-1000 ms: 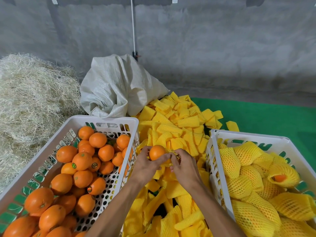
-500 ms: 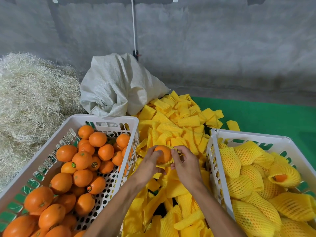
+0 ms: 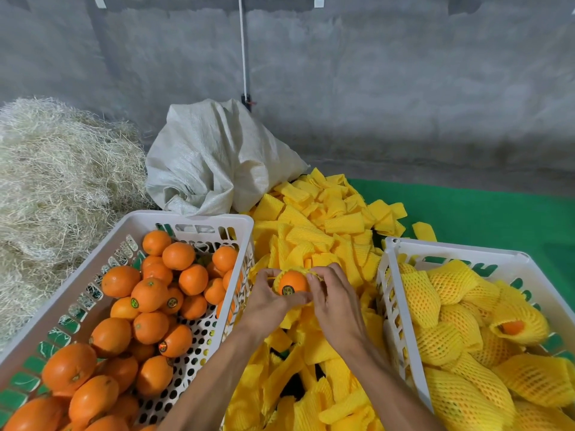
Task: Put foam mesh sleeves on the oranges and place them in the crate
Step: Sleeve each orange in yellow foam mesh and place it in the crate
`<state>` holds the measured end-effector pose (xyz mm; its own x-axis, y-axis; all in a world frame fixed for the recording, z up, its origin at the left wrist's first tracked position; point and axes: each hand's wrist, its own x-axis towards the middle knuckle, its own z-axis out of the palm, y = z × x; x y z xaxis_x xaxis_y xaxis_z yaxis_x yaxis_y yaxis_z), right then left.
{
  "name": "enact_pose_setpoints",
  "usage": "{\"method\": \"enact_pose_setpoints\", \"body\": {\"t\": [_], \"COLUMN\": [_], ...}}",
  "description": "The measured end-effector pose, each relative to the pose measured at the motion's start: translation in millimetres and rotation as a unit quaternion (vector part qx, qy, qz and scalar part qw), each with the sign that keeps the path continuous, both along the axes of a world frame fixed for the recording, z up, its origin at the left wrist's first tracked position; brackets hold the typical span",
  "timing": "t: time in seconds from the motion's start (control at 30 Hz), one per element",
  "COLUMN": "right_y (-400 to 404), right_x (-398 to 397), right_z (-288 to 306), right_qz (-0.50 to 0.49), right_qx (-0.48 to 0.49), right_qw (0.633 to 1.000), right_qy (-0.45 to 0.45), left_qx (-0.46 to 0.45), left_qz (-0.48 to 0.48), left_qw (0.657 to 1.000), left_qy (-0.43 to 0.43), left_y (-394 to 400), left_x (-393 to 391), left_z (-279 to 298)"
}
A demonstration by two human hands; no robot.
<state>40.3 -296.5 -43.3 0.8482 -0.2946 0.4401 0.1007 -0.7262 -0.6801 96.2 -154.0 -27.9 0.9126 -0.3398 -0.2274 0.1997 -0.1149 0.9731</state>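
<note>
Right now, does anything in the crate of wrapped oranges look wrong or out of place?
One orange near the right side of the right crate shows bare peel through the open end of its sleeve, so it looks only partly covered. The other wrapped ones look normal.

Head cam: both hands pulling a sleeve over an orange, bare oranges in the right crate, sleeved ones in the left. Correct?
Crates are swapped. The head view shows the bare oranges in the left crate and the sleeved ones in the right crate. The rest holds: the left hand and right hand are working a sleeve onto an orange.
</note>
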Motion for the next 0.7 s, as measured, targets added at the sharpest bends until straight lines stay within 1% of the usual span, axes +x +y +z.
{"method": "enact_pose_setpoints", "body": {"t": [0.1, 0.13, 0.27, 0.33, 0.37, 0.43, 0.5, 0.57, 0.63, 0.7], "right_y": [1.8, 0.8, -5.5, -5.9, -5.2, -4.6, -5.8, -6.7, -6.3, -5.8], "right_x": [0.1, 0.6, 0.9, 0.6, 0.2, 0.5, 1.4, 1.1, 0.2, -0.1], "right_z": [-2.5, -3.2, -0.5, 1.6, 1.8, 1.9, 3.0, 4.2, 7.4, 12.4], "right_qz": [0.006, 0.006, 0.003, 0.015, 0.022, 0.013, -0.019, -0.042, -0.046, -0.050], "right_qx": [0.014, 0.022, 0.051, 0.029, 0.017, 0.000, -0.017, -0.031, -0.038, -0.043], "right_qw": [1.000, 1.000, 0.998, 0.999, 0.999, 1.000, 1.000, 0.999, 0.998, 0.998], "right_qy": [0.008, 0.008, 0.025, 0.036, 0.029, 0.001, -0.013, -0.010, -0.007, -0.010], "left_qx": [0.065, 0.071, -0.011, -0.007, -0.014, -0.033, -0.017, 0.005, 0.007, -0.009], "left_qz": [0.015, 0.010, -0.056, -0.065, -0.068, -0.070, -0.050, -0.031, -0.029, -0.026], "left_qw": [0.991, 0.989, 0.991, 0.989, 0.989, 0.993, 0.998, 1.000, 0.999, 0.999], "left_qy": [-0.116, -0.132, -0.123, -0.134, -0.127, -0.086, -0.029, 0.001, -0.015, -0.026], "left_y": [0.1, 1.0, 3.4, 2.3, 1.8, 2.7, 4.7, 6.3, 5.1, 2.6], "left_x": [-0.8, -1.6, -6.0, -6.6, -6.1, -5.9, -5.6, -2.3, -1.5, -1.4], "left_z": [-4.8, -5.5, -1.4, 1.7, 2.5, 3.9, 5.4, 3.4, 3.2, 3.7]}}
